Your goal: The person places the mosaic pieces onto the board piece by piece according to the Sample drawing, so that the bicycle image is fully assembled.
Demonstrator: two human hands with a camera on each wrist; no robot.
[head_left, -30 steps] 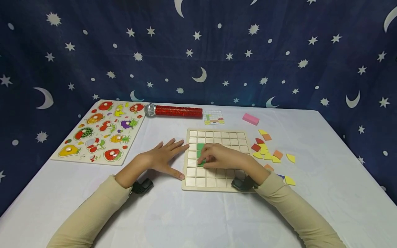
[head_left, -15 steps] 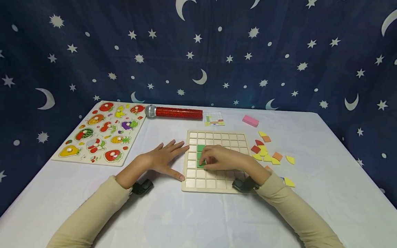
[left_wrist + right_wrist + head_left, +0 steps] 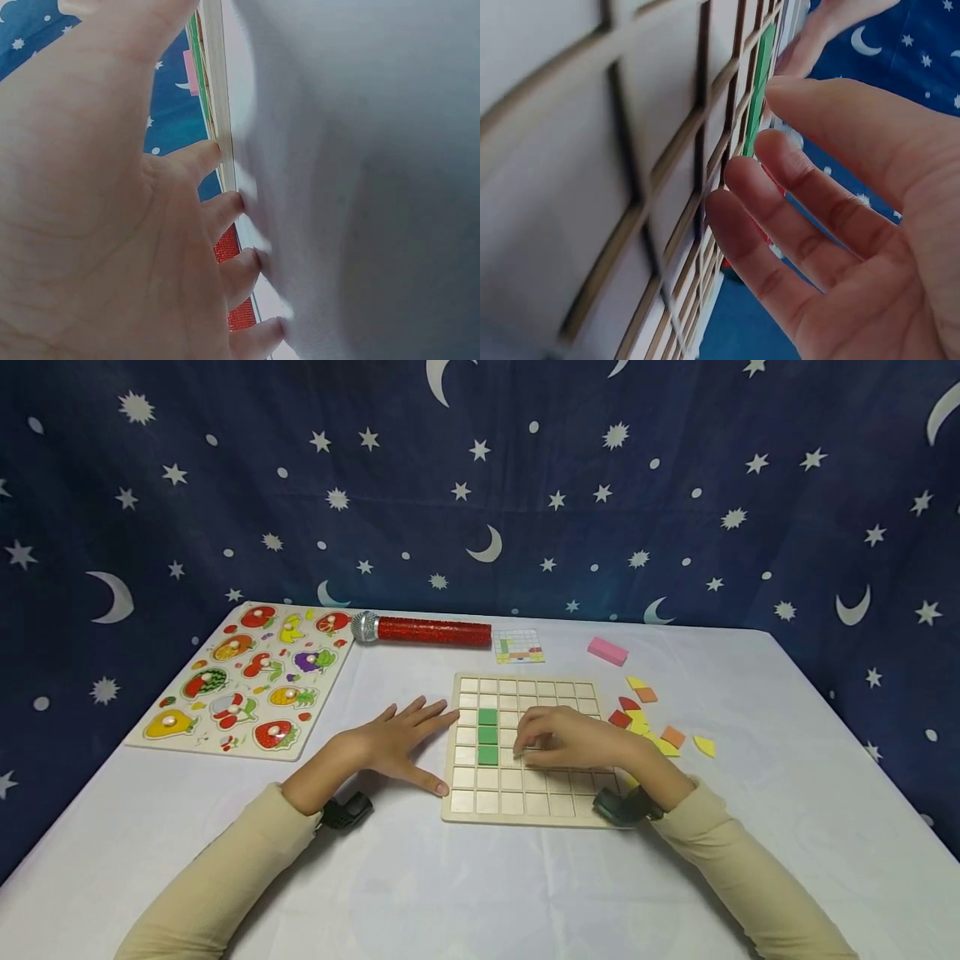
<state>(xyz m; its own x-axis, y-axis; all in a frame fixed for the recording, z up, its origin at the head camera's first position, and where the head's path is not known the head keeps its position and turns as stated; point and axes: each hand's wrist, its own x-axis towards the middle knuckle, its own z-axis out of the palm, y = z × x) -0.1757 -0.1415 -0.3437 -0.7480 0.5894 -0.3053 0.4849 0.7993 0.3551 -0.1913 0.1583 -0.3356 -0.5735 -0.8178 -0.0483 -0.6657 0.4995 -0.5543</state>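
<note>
A wooden grid board [image 3: 522,802] lies on the white table. Three green square tiles [image 3: 487,735] sit in a column in its second column of cells from the left. My left hand [image 3: 393,745] rests on the table with fingers spread, index fingertip and thumb tip right at the board's left edge. Over the board's middle is my right hand [image 3: 573,739], just right of the green tiles. In the right wrist view, its fingers [image 3: 780,244] are loosely bent with nothing between them and the thumb.
Loose yellow quarter-circle pieces [image 3: 704,746], orange squares [image 3: 672,737] and red pieces lie right of the board. Behind it are a patterned card [image 3: 519,646], a pink block [image 3: 607,651] and a red glitter microphone [image 3: 435,632]. A fruit puzzle board [image 3: 247,681] lies at the left.
My right hand has come off the lowest green tile and moved right, so all three green tiles show fully. The left hand has stayed in place.
</note>
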